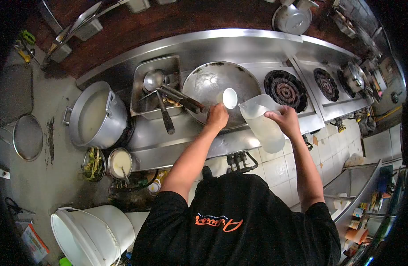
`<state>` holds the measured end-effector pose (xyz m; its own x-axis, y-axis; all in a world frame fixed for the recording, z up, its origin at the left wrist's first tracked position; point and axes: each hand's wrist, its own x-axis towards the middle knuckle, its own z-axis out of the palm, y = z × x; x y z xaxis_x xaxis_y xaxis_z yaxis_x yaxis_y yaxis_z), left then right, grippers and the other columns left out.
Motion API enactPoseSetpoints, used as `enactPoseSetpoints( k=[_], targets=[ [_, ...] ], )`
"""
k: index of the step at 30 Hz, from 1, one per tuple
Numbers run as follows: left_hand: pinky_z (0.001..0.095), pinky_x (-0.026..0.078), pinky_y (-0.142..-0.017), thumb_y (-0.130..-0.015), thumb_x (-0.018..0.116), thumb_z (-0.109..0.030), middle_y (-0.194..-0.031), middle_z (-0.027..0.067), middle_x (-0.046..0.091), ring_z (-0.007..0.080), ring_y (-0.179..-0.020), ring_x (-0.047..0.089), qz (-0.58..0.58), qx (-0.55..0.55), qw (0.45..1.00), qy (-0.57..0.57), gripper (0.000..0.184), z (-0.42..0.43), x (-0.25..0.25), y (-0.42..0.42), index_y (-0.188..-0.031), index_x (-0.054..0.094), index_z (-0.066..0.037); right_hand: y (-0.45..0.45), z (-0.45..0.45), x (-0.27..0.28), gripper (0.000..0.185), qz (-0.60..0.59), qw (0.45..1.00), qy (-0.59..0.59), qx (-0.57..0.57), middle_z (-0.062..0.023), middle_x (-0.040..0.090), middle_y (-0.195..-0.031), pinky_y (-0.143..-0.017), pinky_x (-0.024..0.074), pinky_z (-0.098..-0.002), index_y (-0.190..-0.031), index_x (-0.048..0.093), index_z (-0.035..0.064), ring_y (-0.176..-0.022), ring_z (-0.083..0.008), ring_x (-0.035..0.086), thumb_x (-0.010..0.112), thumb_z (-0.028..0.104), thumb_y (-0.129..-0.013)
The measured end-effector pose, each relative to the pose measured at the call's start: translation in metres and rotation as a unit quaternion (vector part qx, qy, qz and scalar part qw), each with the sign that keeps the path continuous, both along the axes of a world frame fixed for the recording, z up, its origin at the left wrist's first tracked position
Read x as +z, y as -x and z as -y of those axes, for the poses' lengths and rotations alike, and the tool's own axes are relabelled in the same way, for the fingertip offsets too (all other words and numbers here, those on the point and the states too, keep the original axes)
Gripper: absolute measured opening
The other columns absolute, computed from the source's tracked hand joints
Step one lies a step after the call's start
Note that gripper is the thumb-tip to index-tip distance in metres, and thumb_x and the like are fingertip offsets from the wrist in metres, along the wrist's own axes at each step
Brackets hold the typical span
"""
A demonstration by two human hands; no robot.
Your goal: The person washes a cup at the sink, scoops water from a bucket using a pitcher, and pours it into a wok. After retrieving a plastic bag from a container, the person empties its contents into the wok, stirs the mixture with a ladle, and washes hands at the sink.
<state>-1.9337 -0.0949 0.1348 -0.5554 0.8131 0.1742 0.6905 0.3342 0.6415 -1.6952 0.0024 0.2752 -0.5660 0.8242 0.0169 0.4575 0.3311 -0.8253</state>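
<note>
My left hand (pixel 218 116) grips a small white cup (pixel 230 98), tilted with its mouth toward the pitcher and held over the wide metal wok (pixel 204 82). In my right hand (pixel 285 120) is a translucent plastic pitcher (pixel 263 126), its handle side toward my palm. The pitcher leans with its spout close to the cup; whether liquid is running between them I cannot tell. Pale contents show faintly through its wall. Left of the wok, a ladle (pixel 154 80) and other long-handled tools rest across a steel pan (pixel 137 99), their handles reaching toward my left hand.
A large pot (pixel 80 133) of cloudy liquid stands at the left. Below it are a bowl of greens (pixel 94 165) and a container of creamy liquid (pixel 120 163). A white bucket (pixel 93 237) sits lower left. Black burners (pixel 286 91) line the right, with a saucepan (pixel 354 76) beyond.
</note>
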Motion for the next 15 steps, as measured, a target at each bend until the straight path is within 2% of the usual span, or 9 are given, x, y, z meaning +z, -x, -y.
enactPoseSetpoints(
  k=[2,5,8,11,15],
  targets=[
    [0.0502,0.046,-0.079,-0.087,0.046,-0.017,-0.086,0.0299,0.061,0.0439,-0.088,0.059,0.040,0.015,0.999,0.016,0.025,-0.004,-0.006,-0.004,-0.082,0.062,0.003,0.005,0.001,0.004,0.047,0.023,0.999,-0.023,0.003,-0.0150,0.066,-0.072,-0.063,0.0478,-0.0330,-0.084,0.066,-0.0057,-0.066,-0.0169,0.061,0.079,0.036,-0.069],
    [0.0498,0.045,-0.081,-0.088,0.044,-0.020,-0.090,0.0282,0.061,0.0437,-0.090,0.058,0.085,0.010,0.996,0.034,0.029,-0.007,-0.011,-0.004,-0.086,0.062,0.003,0.012,0.003,0.015,0.046,0.086,0.994,-0.065,0.012,-0.0107,0.065,-0.074,-0.059,0.0472,-0.0270,-0.081,0.061,-0.0083,-0.067,-0.0112,0.059,0.081,0.032,-0.070],
    [0.0497,0.045,-0.082,-0.089,0.043,-0.023,-0.093,0.0273,0.061,0.0429,-0.093,0.058,0.109,0.004,0.993,0.052,0.033,-0.007,-0.011,0.000,-0.089,0.062,0.003,0.013,-0.001,0.009,0.054,0.068,0.994,-0.084,0.014,-0.0221,0.062,-0.070,-0.062,0.0472,-0.0375,-0.080,0.066,-0.0046,-0.063,-0.0303,0.062,0.077,0.046,-0.068],
    [0.0497,0.045,-0.083,-0.089,0.041,-0.024,-0.094,0.0274,0.061,0.0428,-0.094,0.058,0.103,-0.005,0.994,0.042,0.034,-0.007,-0.018,0.004,-0.090,0.063,0.003,0.013,-0.007,0.004,0.054,0.106,0.989,-0.099,0.014,-0.0226,0.061,-0.069,-0.060,0.0465,-0.0390,-0.078,0.065,-0.0044,-0.062,-0.0314,0.062,0.077,0.047,-0.067],
    [0.0495,0.045,-0.083,-0.089,0.040,-0.023,-0.093,0.0275,0.061,0.0432,-0.093,0.058,0.123,-0.015,0.992,0.031,0.035,-0.013,-0.041,0.010,-0.088,0.063,0.003,0.014,-0.001,0.015,0.055,0.094,0.990,-0.107,0.022,-0.0230,0.060,-0.067,-0.059,0.0462,-0.0395,-0.075,0.064,-0.0053,-0.061,-0.0320,0.061,0.076,0.047,-0.068]
  ],
)
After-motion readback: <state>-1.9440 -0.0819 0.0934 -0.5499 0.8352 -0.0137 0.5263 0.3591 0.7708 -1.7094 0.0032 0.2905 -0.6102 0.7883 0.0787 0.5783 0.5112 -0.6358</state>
